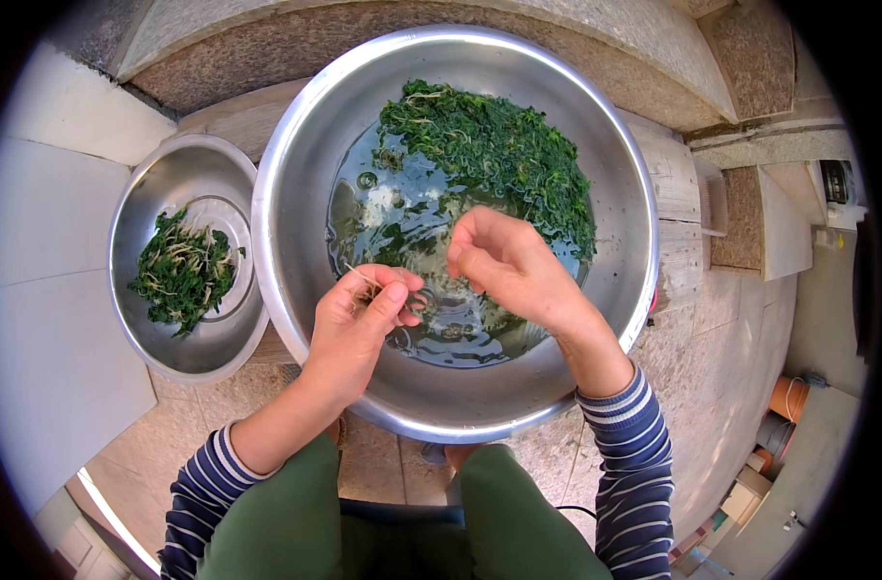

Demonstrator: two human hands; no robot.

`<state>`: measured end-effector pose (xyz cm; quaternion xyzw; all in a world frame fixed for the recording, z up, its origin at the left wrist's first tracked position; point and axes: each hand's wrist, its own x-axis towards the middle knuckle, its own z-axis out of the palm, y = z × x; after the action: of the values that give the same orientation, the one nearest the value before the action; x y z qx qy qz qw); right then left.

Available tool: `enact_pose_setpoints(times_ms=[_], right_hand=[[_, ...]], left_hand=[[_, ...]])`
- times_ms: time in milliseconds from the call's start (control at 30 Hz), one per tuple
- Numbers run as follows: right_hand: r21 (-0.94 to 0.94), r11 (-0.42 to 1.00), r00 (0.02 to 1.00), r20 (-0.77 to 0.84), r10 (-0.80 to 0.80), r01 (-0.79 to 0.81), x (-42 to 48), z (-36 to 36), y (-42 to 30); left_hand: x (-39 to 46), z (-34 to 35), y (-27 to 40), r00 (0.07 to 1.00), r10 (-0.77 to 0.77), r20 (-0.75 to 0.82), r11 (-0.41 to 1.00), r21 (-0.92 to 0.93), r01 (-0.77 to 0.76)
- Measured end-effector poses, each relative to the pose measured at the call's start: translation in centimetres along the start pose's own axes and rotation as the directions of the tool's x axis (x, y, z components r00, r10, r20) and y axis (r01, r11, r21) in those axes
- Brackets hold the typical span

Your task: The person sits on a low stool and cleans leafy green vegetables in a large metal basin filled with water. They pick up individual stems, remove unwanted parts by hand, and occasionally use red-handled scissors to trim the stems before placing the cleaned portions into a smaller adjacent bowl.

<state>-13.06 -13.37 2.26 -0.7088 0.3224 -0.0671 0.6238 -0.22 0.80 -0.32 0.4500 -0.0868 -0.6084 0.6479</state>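
Observation:
A large metal basin [288,239] holds water with a mass of leafy greens with pale roots [499,145] floating at its far and right side. Over the basin's near left part, my left hand [368,312] pinches a small plant with a pale root [361,275] between thumb and fingers. My right hand [520,268] hovers above the water to the right, its fingers curled and thumb near them; whether anything is between them cannot be told. A smaller metal bowl [140,319] on the left holds a heap of wet greens with pale roots [183,268].
Both vessels rest on a wooden board [673,188]. Stone steps [412,36] rise behind the basin. A white panel [56,326] stands at the left. Flower pots [787,399] and boxes lie at the far right. My knees are just below the basin's near rim.

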Motion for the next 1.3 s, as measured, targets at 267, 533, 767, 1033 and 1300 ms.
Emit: enact_pose_setpoints(times_ms=[267,533,767,1033,1300], right_hand=[[-0.538,0.837,0.994,0.086,-0.061,0.098,-2.6,1.4,4.3],[-0.616,0.779,0.991,0.121,-0.058,0.121,-2.8,2.5,4.5],[-0.647,0.748,0.985,0.163,-0.055,0.149,-2.9,3.4,5.0],[-0.033,0.994,0.994,-0.027,0.107,-0.108,-4.3,0.6,3.3],[0.489,0.821,0.925,-0.07,0.373,-0.294,-4.9,0.3,2.6]], left_hand=[[0.4,-0.2,0.2,0.994,0.065,-0.086,0.977,-0.199,-0.082],[0.3,-0.4,0.2,0.994,0.044,-0.098,0.974,-0.218,-0.064],[0.3,-0.3,0.2,0.995,0.051,-0.089,0.972,-0.222,-0.07],[0.3,-0.5,0.0,0.996,0.016,-0.088,0.984,-0.173,-0.031],[0.1,-0.3,-0.3,1.0,-0.029,-0.011,0.995,0.091,0.03]])
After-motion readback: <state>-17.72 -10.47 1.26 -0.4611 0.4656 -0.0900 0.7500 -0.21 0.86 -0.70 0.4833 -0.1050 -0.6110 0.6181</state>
